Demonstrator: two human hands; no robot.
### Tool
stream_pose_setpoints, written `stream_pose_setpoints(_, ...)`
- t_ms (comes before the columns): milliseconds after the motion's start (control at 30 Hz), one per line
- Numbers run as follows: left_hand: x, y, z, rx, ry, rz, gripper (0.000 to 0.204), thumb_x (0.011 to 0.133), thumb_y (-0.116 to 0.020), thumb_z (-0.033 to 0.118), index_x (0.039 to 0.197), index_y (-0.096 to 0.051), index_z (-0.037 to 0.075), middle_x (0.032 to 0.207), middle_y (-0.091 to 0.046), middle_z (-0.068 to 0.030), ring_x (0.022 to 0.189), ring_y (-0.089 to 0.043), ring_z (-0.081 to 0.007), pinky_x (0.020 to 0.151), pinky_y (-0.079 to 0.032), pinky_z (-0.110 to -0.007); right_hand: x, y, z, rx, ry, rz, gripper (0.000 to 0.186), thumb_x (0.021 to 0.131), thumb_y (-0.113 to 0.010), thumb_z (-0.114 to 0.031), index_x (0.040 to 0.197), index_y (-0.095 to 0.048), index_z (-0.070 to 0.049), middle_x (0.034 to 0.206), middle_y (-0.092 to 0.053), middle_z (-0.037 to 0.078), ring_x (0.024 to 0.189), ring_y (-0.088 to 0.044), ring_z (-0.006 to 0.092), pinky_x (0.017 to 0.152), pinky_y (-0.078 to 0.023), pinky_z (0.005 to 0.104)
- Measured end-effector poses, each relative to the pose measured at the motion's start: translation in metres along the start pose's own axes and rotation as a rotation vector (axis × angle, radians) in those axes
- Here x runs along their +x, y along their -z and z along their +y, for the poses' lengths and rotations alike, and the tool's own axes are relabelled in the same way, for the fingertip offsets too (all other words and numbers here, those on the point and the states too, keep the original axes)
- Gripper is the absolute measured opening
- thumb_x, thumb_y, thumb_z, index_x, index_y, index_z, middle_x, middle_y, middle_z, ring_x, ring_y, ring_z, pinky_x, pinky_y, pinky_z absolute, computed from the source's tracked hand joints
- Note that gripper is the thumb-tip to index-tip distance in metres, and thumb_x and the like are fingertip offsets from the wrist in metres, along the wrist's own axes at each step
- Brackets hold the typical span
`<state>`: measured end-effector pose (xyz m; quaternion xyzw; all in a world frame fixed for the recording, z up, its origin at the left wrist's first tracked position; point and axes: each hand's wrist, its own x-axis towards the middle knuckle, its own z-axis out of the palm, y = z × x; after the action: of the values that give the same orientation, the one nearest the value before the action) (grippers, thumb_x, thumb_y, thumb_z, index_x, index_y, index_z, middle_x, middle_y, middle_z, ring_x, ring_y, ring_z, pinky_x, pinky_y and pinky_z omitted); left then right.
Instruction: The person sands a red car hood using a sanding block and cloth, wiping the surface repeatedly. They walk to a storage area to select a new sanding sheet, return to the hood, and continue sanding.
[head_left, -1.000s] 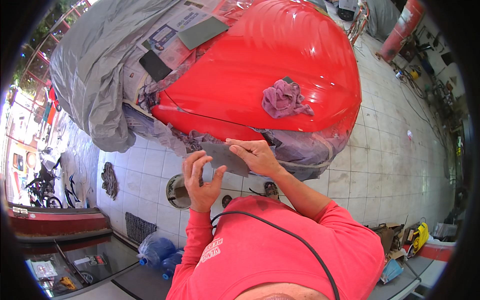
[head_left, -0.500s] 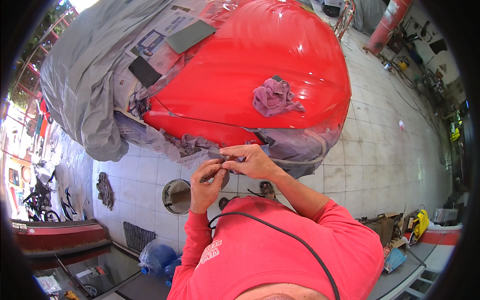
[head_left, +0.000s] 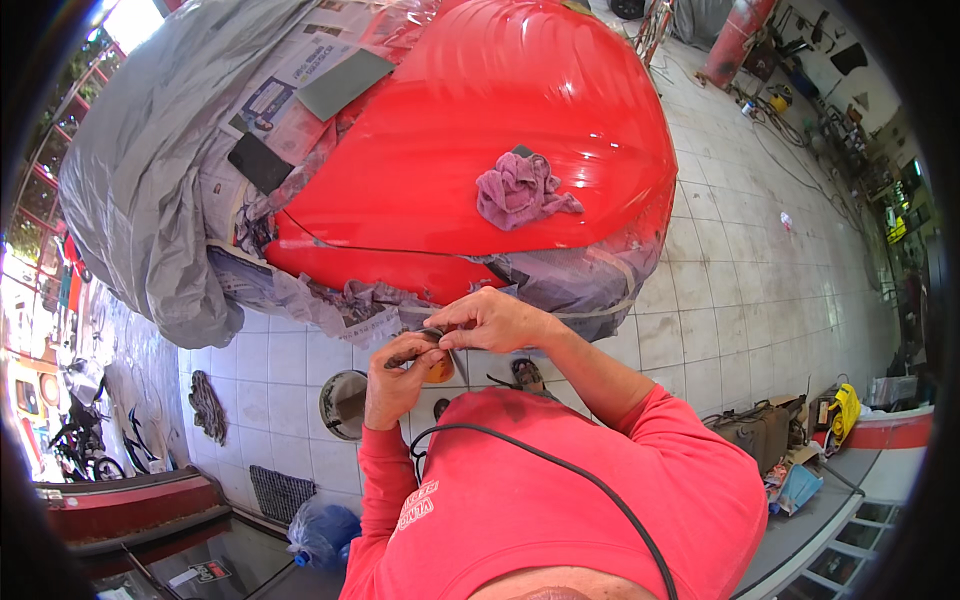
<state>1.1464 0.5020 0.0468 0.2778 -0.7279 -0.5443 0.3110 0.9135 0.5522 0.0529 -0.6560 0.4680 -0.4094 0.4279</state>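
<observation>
My left hand and my right hand meet in front of my chest, fingertips pinched together. Both grip a small orange-and-grey pad; its orange face shows below the fingers, with a thin grey edge at its right. Its exact kind is partly hidden by my fingers. Just beyond my hands is the front of a car with a glossy red hood. On that hood lies a crumpled pink cloth, with a small dark piece showing behind it.
Newspaper and grey plastic sheeting cover the car's left side. A grey-green sheet and a dark flat rectangle lie on the newspaper. A bucket and a rag sit on the tiled floor.
My view has shifted slightly, so the car appears further left. The pad has turned between my fingers, and its orange face now shows. The cloth has stayed on the hood.
</observation>
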Motion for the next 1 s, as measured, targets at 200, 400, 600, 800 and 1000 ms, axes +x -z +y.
stream_pose_setpoints(200, -0.005, 0.011, 0.007, 0.051, 0.117, -0.006, 0.007, 0.095, -0.073, 0.001, 0.096, -0.071, -0.005, 0.088, -0.069, -0.0072, 0.083, -0.064, -0.0108, 0.077, -0.053, -0.028, 0.004, 0.000, -0.003, -0.116, 0.010, -0.014, 0.028, 0.090, -0.071, -0.015, 0.114, -0.076, -0.002, 0.091, -0.075, 0.019, 0.078, -0.073, 0.0319, 0.069, -0.056, 0.0404)
stream_pose_setpoints(400, 0.005, 0.033, 0.014, 0.176, 0.202, -0.051, 0.015, 0.095, -0.074, 0.008, 0.104, -0.070, -0.003, 0.089, -0.071, -0.0084, 0.084, -0.067, -0.0127, 0.075, -0.055, -0.030, 0.016, -0.005, -0.005, -0.525, 0.145, 0.022, 0.021, 0.091, -0.065, -0.023, 0.096, -0.074, -0.005, 0.091, -0.073, 0.017, 0.089, -0.071, 0.0391, 0.075, -0.056, 0.0497)
stream_pose_setpoints(600, 0.008, 0.038, 0.042, 0.352, 0.037, 0.007, 0.024, 0.092, -0.078, 0.017, 0.109, -0.073, 0.001, 0.099, -0.075, -0.0126, 0.090, -0.074, -0.0256, 0.076, -0.058, -0.038, 0.029, -0.008, -0.025, -0.652, 0.133, -0.091, 0.020, 0.094, -0.063, -0.024, 0.094, -0.065, -0.004, 0.087, -0.072, 0.016, 0.084, -0.070, 0.0395, 0.071, -0.053, 0.0511)
stream_pose_setpoints(800, 0.011, 0.034, 0.039, 0.691, -0.134, -0.004, 0.021, 0.091, -0.074, 0.020, 0.105, -0.074, 0.004, 0.101, -0.074, -0.0140, 0.093, -0.071, -0.0355, 0.081, -0.056, -0.043, 0.041, -0.011, -0.031, -0.751, 0.192, -0.184, 0.021, 0.097, -0.062, -0.027, 0.098, -0.063, -0.005, 0.084, -0.071, 0.016, 0.080, -0.070, 0.0395, 0.067, -0.052, 0.0507)
stream_pose_setpoints(1000, 0.002, 0.019, 0.020, 0.637, -0.165, 0.125, 0.013, 0.094, -0.067, 0.016, 0.097, -0.071, 0.005, 0.095, -0.073, -0.0138, 0.092, -0.069, -0.0372, 0.080, -0.055, -0.045, 0.040, -0.007, -0.035, -0.674, 0.307, -0.193, 0.021, 0.100, -0.065, -0.021, 0.095, -0.066, -0.001, 0.080, -0.066, 0.019, 0.076, -0.068, 0.0386, 0.065, -0.052, 0.0467)
